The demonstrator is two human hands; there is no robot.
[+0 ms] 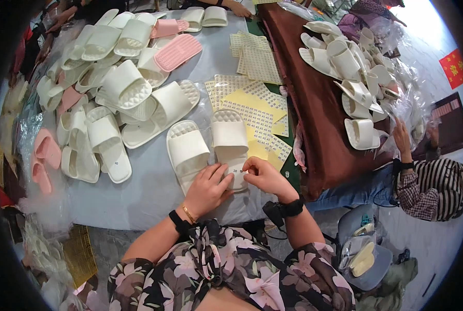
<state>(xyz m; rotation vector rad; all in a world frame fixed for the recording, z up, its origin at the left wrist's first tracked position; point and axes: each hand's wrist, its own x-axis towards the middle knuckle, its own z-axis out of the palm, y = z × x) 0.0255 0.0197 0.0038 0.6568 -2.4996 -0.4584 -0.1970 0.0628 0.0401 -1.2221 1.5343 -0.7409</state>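
Two white slippers lie side by side in front of me, a left slipper (189,153) and a right slipper (230,132), both with quilted insoles. My left hand (208,187) rests over their near ends, fingers stretched out and lying on them. At the near end of the right slipper, my right hand (265,176) has thumb and forefinger pinched together. A tiny dark spot shows at those fingertips, too small to make out. Beside them a small printed size mark (235,170) sits on the insole. Sheets of size stickers (260,122) lie just beyond, with yellow backing showing.
A heap of white slippers (125,85) and some pink slippers (178,53) covers the table's left side. More white slippers (340,62) are piled on a brown-covered table (314,150) at right. A co-worker in a striped top (438,189) sits there. A chair (374,267) stands below.
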